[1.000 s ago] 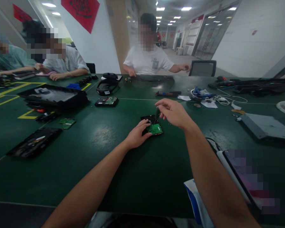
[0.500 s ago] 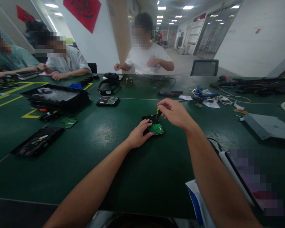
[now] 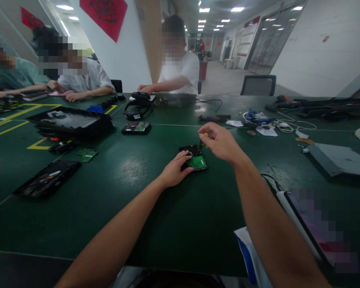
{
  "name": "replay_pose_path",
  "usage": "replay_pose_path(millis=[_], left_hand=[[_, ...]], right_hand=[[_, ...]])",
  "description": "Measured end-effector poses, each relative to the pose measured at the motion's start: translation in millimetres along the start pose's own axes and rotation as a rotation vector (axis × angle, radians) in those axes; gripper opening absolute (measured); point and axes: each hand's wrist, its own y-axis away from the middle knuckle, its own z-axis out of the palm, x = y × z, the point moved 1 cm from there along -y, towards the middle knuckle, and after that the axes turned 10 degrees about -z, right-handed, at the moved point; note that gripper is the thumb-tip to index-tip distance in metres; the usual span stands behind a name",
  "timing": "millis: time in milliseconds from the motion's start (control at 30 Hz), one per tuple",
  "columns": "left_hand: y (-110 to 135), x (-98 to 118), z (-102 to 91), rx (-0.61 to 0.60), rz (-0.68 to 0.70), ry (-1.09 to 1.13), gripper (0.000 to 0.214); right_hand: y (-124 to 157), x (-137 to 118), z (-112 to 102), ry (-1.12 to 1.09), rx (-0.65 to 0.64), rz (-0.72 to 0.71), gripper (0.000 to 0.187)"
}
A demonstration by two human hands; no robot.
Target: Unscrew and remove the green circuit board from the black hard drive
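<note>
A hard drive (image 3: 193,150) lies flat on the table, its green circuit board (image 3: 198,162) facing up at the near end. My left hand (image 3: 176,170) grips it from the left, fingers across its top and thumb at the near edge. Just above the drive's right side, my right hand (image 3: 219,142) is closed round a screwdriver (image 3: 202,141) with a yellow and dark handle. The fingers cover much of that handle, and I cannot tell whether the tip touches a screw.
Left are another hard drive (image 3: 136,128), a loose circuit board (image 3: 88,155), a black casing (image 3: 49,178) and stacked black trays (image 3: 75,122). Right are a grey metal box (image 3: 342,160), a tablet-like device (image 3: 306,228) and a cable bundle (image 3: 259,117). Co-workers sit across the table.
The screwdriver's handle has turned and tilted a little in my right hand. My left hand and the drive stay put. The person opposite has leaned left, hands now near the black headset-like item.
</note>
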Motion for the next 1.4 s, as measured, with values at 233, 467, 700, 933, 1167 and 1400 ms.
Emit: replay_pose_path(millis=[233,467,700,933,1167,1400], left_hand=[[0,0,0.8,0.007,0.015,-0.004,0.055],[0,2,-0.2,0.001,0.001,-0.002,0.053],[0,1,0.2,0.002,0.007,-0.006,0.055],[0,-1,1.2,0.006,0.015,-0.002,0.054],[0,0,0.8,-0.003,0.0,-0.007,0.055],[0,-1,2.2,-0.001,-0.009,-0.007,0.057]], right_hand=[[0,4,0,-0.191,-0.052,0.104,0.025],[-2,9,1,-0.051,0.025,0.058,0.025],[-1,9,2,-0.095,0.047,0.056,0.02],[-1,9,3,-0.238,-0.007,0.136,0.027],[-2,12,2,-0.053,0.045,0.086,0.024],[-2,16,4,-0.08,0.08,0.055,0.021]])
